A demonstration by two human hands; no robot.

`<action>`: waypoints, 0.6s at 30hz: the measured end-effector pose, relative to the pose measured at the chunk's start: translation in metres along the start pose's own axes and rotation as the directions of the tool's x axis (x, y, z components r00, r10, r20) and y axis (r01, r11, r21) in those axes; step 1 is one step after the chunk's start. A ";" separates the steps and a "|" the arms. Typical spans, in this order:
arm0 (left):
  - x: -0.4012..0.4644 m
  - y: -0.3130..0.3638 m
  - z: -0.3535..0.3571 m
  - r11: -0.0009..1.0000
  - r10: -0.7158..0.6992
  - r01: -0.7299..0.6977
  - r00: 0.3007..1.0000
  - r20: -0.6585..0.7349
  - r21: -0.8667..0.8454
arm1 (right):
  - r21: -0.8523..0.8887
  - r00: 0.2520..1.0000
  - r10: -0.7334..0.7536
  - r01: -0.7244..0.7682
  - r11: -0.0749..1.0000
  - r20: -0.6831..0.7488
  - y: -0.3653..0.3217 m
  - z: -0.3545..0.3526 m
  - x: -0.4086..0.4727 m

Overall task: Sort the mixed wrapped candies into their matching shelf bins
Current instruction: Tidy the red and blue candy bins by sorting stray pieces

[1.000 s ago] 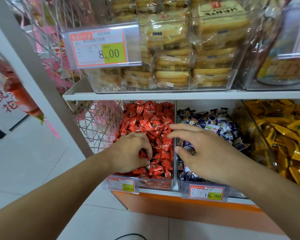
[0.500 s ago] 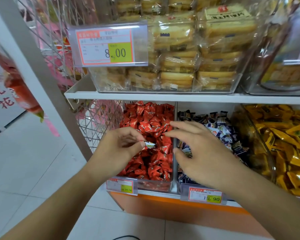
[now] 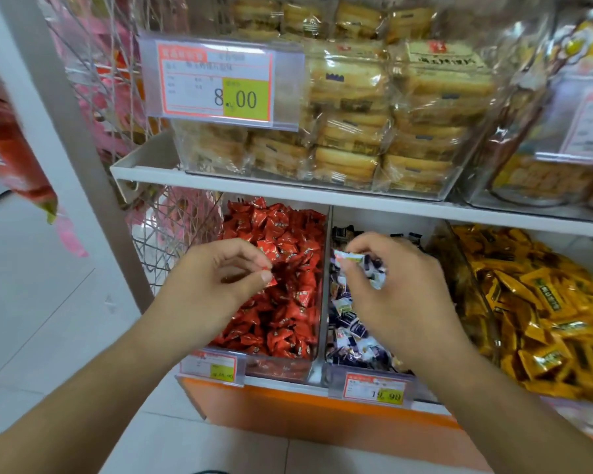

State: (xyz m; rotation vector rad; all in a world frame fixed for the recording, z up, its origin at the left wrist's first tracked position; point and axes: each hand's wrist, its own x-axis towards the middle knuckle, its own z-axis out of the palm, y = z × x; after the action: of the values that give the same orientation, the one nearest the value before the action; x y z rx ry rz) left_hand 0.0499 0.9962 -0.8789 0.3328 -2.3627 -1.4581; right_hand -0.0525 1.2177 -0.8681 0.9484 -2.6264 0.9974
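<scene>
My right hand (image 3: 401, 295) pinches a pale wrapped candy (image 3: 349, 257) over the dark-candy bin (image 3: 363, 340); my left hand (image 3: 216, 285) hangs half-curled, seemingly holding nothing, above the red bin (image 3: 281, 366). Light, crinkly, probably slippery: grip its body.

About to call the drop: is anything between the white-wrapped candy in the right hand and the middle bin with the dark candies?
Nothing visible. The right hand pinches the white-wrapped candy directly over the open top of the middle bin, past the divider from the red candies. Only the dark candies lie below.
</scene>
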 end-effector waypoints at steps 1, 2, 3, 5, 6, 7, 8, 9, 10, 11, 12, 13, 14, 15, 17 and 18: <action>0.001 -0.006 -0.002 0.995 0.021 -0.020 1.000 -0.011 0.097 | -0.086 0.999 0.027 -0.029 0.996 -0.033 0.009 -0.006 0.002; 0.001 -0.012 -0.003 0.976 0.045 -0.039 0.999 -0.023 0.216 | -0.163 0.997 0.063 -0.070 0.984 -0.044 0.014 -0.010 0.003; 0.001 -0.015 -0.005 0.936 0.078 -0.063 0.996 -0.030 0.347 | -0.214 0.995 0.098 -0.103 0.971 -0.034 0.017 -0.013 0.004; 0.002 -0.020 -0.006 0.814 0.170 -0.143 0.985 0.005 0.563 | -0.209 0.994 0.104 -0.098 0.973 0.018 0.015 -0.012 0.003; 0.004 -0.022 -0.005 0.762 0.209 -0.193 0.977 0.048 0.618 | -0.179 0.996 0.070 -0.059 0.982 0.055 0.011 -0.010 0.002; 0.005 -0.023 -0.003 0.728 0.232 -0.238 0.968 0.095 0.643 | -0.151 0.995 0.018 -0.003 0.988 0.100 0.005 -0.007 0.000; 0.006 -0.023 0.000 0.721 0.236 -0.271 0.961 0.143 0.638 | -0.127 0.987 -0.041 0.061 0.990 0.153 -0.001 -0.003 -0.001; 0.006 -0.022 0.004 0.738 0.205 -0.284 0.958 0.198 0.612 | -0.103 0.973 -0.096 0.120 0.987 0.210 -0.006 0.002 -0.002; 0.006 -0.021 0.008 0.767 0.154 -0.282 0.953 0.262 0.576 | -0.083 0.954 -0.142 0.170 0.982 0.265 -0.009 0.007 -0.004; 0.006 -0.023 0.011 0.785 0.090 -0.270 0.940 0.328 0.558 | -0.070 0.934 -0.184 0.215 0.974 0.307 -0.011 0.012 -0.004; 0.006 -0.027 0.013 0.786 0.028 -0.255 0.925 0.379 0.563 | -0.066 0.918 -0.222 0.257 0.964 0.329 -0.011 0.017 -0.005; 0.007 -0.032 0.012 0.778 -0.035 -0.229 0.914 0.405 0.585 | -0.065 0.908 -0.246 0.283 0.957 0.338 -0.009 0.020 -0.006; 0.009 -0.036 0.010 0.773 -0.083 -0.202 0.908 0.411 0.602 | -0.063 0.907 -0.253 0.289 0.955 0.336 -0.007 0.022 -0.006; 0.011 -0.039 0.006 0.767 -0.112 -0.181 0.906 0.407 0.615 | -0.053 0.912 -0.244 0.276 0.960 0.330 -0.003 0.022 -0.005; 0.017 -0.042 -0.003 0.750 -0.111 -0.194 0.906 0.408 0.633 | -0.021 0.919 -0.226 0.245 0.969 0.325 0.001 0.021 -0.004; 0.020 -0.042 -0.006 0.740 -0.103 -0.208 0.905 0.412 0.640 | -0.012 0.920 -0.223 0.240 0.971 0.323 0.003 0.020 -0.003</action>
State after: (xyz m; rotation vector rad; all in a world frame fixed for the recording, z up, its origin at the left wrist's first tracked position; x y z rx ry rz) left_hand 0.0353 0.9654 -0.9103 0.1079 -3.1844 -0.6078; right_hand -0.0509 1.2080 -0.8864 1.4793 -2.6828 0.7697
